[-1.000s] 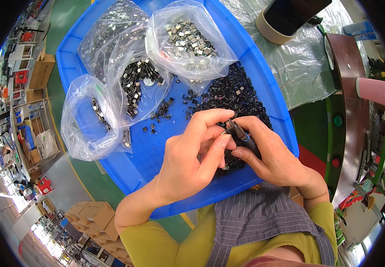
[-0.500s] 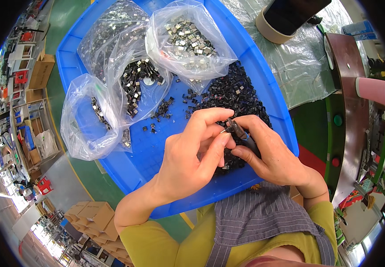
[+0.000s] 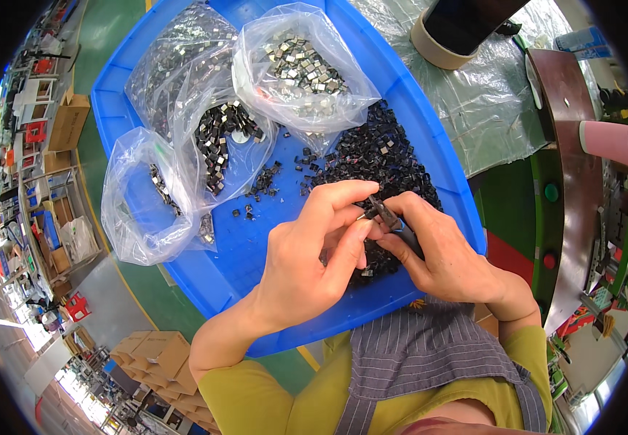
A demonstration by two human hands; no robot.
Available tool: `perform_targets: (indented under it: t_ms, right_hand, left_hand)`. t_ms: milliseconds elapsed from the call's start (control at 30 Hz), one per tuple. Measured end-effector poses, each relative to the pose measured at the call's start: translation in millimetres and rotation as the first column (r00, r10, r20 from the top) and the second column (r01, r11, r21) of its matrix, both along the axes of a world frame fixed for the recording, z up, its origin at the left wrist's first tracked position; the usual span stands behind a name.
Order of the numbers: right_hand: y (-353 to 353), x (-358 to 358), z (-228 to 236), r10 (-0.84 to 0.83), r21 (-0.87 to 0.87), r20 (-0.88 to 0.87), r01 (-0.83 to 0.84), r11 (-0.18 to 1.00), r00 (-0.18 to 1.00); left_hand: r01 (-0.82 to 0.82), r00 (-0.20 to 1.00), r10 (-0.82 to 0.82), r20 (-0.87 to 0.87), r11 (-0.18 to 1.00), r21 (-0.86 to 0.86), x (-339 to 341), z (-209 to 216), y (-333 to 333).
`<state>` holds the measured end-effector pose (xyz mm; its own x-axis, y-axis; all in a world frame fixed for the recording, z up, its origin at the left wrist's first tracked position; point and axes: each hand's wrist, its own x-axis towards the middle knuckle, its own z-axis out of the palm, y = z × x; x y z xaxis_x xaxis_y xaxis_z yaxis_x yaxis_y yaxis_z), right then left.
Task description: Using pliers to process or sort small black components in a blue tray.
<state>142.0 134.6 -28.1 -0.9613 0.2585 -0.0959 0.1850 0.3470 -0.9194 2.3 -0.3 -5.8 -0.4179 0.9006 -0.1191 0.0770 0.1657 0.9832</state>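
My left hand (image 3: 296, 257) pinches a small dark piece (image 3: 365, 215) between thumb and fingers, over the near right part of a blue tray (image 3: 249, 246). In my right hand (image 3: 448, 254) is a pair of small dark-handled pliers (image 3: 391, 220), its jaws pointing left and meeting the piece. Fingers partly cover both the piece and the handles, so I cannot tell whether the jaws are closed on it. Just beyond and beneath my hands spreads a heap of small black pieces (image 3: 394, 156) in the tray.
Clear plastic bags lie in the tray: one with silvery square pieces (image 3: 307, 65), another spilling black and silver pieces (image 3: 216, 138), and a gaping bag (image 3: 129, 217) at left. Beyond the tray's right rim, a dark-screened device leans in a beige round holder (image 3: 441, 47) on plastic sheeting.
The pliers have turned slightly in my right hand, their jaws now showing more plainly against the piece. My left hand keeps its pinch in nearly the same place.
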Motion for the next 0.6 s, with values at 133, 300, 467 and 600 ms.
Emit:
perform_targets:
  t_ms: [133, 300, 467, 600]
  right_hand:
    - [1, -1, 5, 0.013, -0.001, 0.036, -0.013, 1.000, 0.999]
    - [1, 0, 4, 0.013, -0.044, 0.034, -0.012, 0.999, 0.999]
    - [0, 1, 7, 0.012, -0.068, 0.085, -0.007, 0.998, 0.996]
    - [-1, 0, 3, 0.017, -0.054, 0.004, -0.017, 0.998, 1.000]
  left_hand:
    - [0.008, 0.997, -0.006, 0.074, 1.000, -0.027, -4, 3, 3]
    - [0.142, 0.961, -0.118, 0.251, 0.987, -0.079, -17, 7, 9]
    - [0.143, 0.939, -0.120, 0.323, 0.989, -0.049, -16, 9, 7]
    - [0.115, 0.931, -0.101, 0.350, 0.993, -0.021, -13, 9, 4]
